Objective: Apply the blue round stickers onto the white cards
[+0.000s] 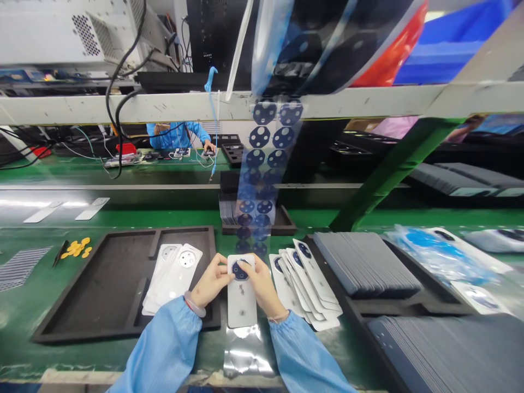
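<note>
In the middle of the bench lies a white phone back cover [241, 308] with a dark round camera sticker at its top. My left hand [213, 281] grips its upper left edge, thumb at the sticker's side. From the right, my right hand [262, 284] holds the opposite edge, with a thumb pressed on the sticker. A strip of dark round stickers [262, 164] hangs down behind the cover, and its clear end [245, 352] lies in front. Fanned white covers with dark stickers [311, 284] lie right of my hands; white covers with pale circles [170, 278] lie to the left.
A black tray [94, 295] sits at left, beside yellow pieces [76, 247] and dark tweezers [60, 253]. Stacked grey sheets [364, 265] fill a tray at right. A green post [388, 180] slants up to the white crossbar [172, 109]. Across the bench, a co-worker's hand [209, 147] shows.
</note>
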A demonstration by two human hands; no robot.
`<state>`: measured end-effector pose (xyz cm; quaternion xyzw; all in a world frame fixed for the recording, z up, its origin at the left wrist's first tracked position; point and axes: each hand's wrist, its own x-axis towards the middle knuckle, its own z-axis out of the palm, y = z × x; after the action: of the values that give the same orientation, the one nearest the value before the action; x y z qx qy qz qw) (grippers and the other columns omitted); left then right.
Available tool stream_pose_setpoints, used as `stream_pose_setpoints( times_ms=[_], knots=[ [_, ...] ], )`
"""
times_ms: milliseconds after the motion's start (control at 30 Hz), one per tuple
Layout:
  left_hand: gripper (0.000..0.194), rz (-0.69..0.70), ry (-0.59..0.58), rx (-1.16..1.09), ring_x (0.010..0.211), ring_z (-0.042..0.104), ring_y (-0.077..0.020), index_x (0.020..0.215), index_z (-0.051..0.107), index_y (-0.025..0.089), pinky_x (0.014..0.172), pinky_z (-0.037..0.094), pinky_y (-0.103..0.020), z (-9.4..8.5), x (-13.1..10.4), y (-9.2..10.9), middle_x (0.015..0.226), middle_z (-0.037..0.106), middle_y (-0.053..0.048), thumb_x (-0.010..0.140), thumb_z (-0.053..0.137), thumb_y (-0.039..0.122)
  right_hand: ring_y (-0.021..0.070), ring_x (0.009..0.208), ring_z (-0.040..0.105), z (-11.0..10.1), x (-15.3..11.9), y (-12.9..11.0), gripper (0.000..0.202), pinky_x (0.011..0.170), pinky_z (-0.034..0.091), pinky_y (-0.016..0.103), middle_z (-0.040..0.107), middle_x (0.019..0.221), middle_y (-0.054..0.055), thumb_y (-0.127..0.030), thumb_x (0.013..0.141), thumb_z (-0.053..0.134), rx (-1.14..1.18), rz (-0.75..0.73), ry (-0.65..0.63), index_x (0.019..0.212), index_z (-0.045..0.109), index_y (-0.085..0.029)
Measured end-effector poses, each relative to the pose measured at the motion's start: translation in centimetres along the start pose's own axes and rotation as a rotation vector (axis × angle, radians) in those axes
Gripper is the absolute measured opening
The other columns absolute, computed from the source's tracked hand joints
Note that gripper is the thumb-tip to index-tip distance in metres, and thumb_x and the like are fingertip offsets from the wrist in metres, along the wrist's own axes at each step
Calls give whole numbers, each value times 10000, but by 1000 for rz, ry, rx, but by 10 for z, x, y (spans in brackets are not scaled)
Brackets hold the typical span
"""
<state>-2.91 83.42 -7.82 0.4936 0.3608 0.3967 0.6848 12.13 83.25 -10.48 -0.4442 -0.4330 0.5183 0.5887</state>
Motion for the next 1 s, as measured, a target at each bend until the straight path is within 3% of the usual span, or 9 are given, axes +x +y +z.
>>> stream_pose_setpoints(
  times_ms=[233,300,367,500,633,733,833,933,1000],
  knots=[
    [507,7,54,-7,670,710,-193,895,402,210,634,542,-294,1,0,0,789,739,-38,681,818,404,189,717,611,-3,3,1,218,649,496,289,691,769,29,-388,793,612,29,32,23,822,670,-180],
    [508,27,97,-19,681,712,-198,900,406,208,645,543,-300,-1,2,0,790,742,-40,674,819,397,207,793,648,-2,2,2,296,689,528,312,719,933,53,-377,816,579,40,37,3,1028,674,-194],
    [510,85,195,-40,708,713,-193,898,406,210,678,542,-300,-4,4,0,797,744,-32,663,824,385,218,897,669,1,-1,4,501,751,558,351,666,1193,85,-366,835,572,12,-13,-29,1320,532,-243],
    [500,168,343,-53,769,707,-184,893,421,210,726,533,-291,-7,6,0,822,743,-25,655,827,378,307,1265,529,9,-10,11,945,996,502,464,349,1532,126,-323,677,774,-406,-273,-92,1498,309,-286],
    [388,154,247,1,935,703,-215,916,454,206,862,541,-371,-10,4,4,990,739,-80,768,731,435,309,1417,357,1,-15,11,871,1116,397,489,290,1569,117,-239,770,678,-762,-456,-93,1532,259,-276],
    [251,314,329,276,1206,601,-246,946,487,209,1075,425,-450,-24,3,9,1222,664,-133,864,605,415,321,1441,311,-36,-11,0,677,1141,334,542,272,1584,130,-293,895,549,-899,-556,88,1523,303,-251],
    [249,429,641,797,1370,437,-315,1053,523,174,1148,311,-516,-47,4,8,1379,535,-200,859,554,326,383,1421,326,-97,-2,-5,642,1123,312,609,304,1564,181,-431,921,506,-1001,-484,282,1496,369,-179],
    [499,292,883,1227,1425,296,-428,1225,499,50,1115,288,-608,-64,5,-3,1476,369,-315,814,566,326,466,1370,371,-151,3,3,624,1060,334,681,427,1471,245,-510,900,475,-1092,-370,343,1385,525,-120],
    [665,168,939,1410,1404,294,-482,1299,458,-20,1082,292,-642,-69,6,-12,1477,323,-375,787,601,380,466,1386,344,-167,1,10,589,1056,331,696,461,1446,240,-499,916,436,-1124,-394,341,1358,554,-129]
  ],
)
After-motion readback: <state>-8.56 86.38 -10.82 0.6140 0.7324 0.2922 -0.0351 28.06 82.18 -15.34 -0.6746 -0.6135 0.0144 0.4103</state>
